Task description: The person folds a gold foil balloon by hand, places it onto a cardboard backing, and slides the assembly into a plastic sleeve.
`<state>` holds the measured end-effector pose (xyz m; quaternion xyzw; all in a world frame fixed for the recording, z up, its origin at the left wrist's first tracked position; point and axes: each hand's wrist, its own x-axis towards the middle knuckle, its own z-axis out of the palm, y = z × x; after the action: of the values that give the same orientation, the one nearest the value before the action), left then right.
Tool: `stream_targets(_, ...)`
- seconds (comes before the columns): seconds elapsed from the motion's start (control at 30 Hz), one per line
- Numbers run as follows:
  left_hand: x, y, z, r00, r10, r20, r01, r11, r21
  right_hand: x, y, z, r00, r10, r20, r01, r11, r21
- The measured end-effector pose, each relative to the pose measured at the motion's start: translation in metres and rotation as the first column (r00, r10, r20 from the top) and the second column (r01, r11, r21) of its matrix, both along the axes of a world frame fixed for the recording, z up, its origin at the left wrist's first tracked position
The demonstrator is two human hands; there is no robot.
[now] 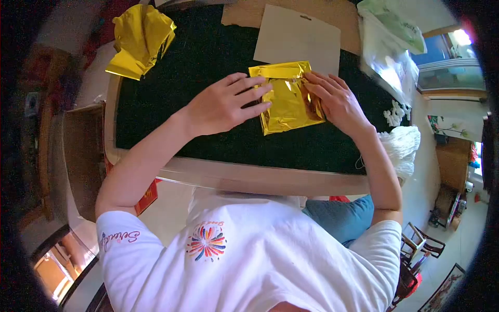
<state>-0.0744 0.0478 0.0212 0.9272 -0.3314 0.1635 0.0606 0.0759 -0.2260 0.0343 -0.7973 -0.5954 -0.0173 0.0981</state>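
- Head view: on our bench [260, 177], the gold foil packet [288, 109] lies flat on a dark mat [218, 156], its top edge overlapping a pale card [299, 39].
- Handling, we'd guess: lt. wt., soft, slick, creases easily; contents can't be told. Best hold prob. both side edges, w/ light pressure.
- Our L hand [221, 106]: fingers [257, 95] spread wide, tips touching packet's L side.
- Our R hand [345, 106]: fingers [321, 89] slightly apart, on upper R side; thumb hidden, so can't tell re: pinch.
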Motion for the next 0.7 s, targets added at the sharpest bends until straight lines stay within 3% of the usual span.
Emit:
stream_targets(0.1,0.005,-0.004,-0.007,0.996,-0.025,0.085,0.020,0.998,0.052,0.000,0.000,0.001,1.000,-0.002,0.002,0.002,1.000,-0.010)
stream_targets(0.27,-0.001,-0.008,-0.014,0.979,-0.045,0.200,0.054,0.998,-0.039,0.001,0.000,-0.001,1.000,0.018,-0.007,-0.018,1.000,0.012)
stream_targets(0.37,-0.015,-0.013,-0.006,0.970,-0.139,0.197,0.161,0.982,-0.099,0.003,-0.002,-0.005,1.000,0.016,-0.014,-0.016,1.000,0.027)
stream_targets(0.7,-0.020,-0.024,-0.011,0.996,-0.084,-0.006,0.083,0.986,-0.145,0.001,0.000,-0.003,1.000,0.020,-0.022,-0.019,0.999,0.046)
